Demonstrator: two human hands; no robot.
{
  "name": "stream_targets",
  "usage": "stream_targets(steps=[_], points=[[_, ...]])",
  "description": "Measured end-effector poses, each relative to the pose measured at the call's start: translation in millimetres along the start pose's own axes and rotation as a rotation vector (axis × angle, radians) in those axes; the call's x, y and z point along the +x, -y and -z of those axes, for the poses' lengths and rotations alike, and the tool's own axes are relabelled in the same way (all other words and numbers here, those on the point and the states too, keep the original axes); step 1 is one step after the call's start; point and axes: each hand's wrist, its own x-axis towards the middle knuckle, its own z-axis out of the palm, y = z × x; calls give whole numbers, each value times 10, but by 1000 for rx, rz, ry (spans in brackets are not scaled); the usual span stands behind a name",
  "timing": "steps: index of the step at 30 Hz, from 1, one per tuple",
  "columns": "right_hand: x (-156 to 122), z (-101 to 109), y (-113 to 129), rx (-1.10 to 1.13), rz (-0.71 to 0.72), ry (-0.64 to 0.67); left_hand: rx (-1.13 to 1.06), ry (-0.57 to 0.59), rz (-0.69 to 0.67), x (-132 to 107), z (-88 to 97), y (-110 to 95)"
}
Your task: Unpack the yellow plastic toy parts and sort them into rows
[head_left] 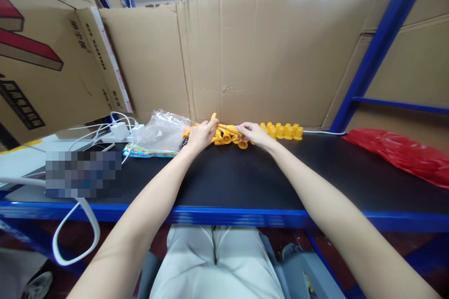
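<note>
Small yellow-orange plastic pieces [226,139] lie in a loose heap at the back of the black tabletop, some with round, cup-like ends. My left hand [200,135] is over the heap's left side, its fingers closed around a yellow piece that sticks up past the fingertips. At the heap's right side, my right hand [257,134] pinches a yellow piece between thumb and fingers. Just right of that hand, yellow cup-shaped pieces [286,131] stand upright in close rows. The exact shape of the held pieces is partly hidden by my fingers.
A clear plastic bag [163,128] lies left of the heap, near white chargers and cables [119,131]. A red plastic bag [400,152] is at the right. A cardboard panel [273,56] closes off the back, and a blue rail [242,216] edges the table front.
</note>
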Motion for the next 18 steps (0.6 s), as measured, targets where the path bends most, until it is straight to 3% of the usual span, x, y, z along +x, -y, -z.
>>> stream_targets(steps=[6, 13, 18], points=[[36, 75, -95, -25, 60, 57, 58, 9, -36, -1, 63, -32], [-93, 111, 6, 72, 97, 336, 63, 17, -192, -25, 113, -222], [-113, 115, 81, 23, 74, 333, 31, 40, -152, -29, 92, -251]])
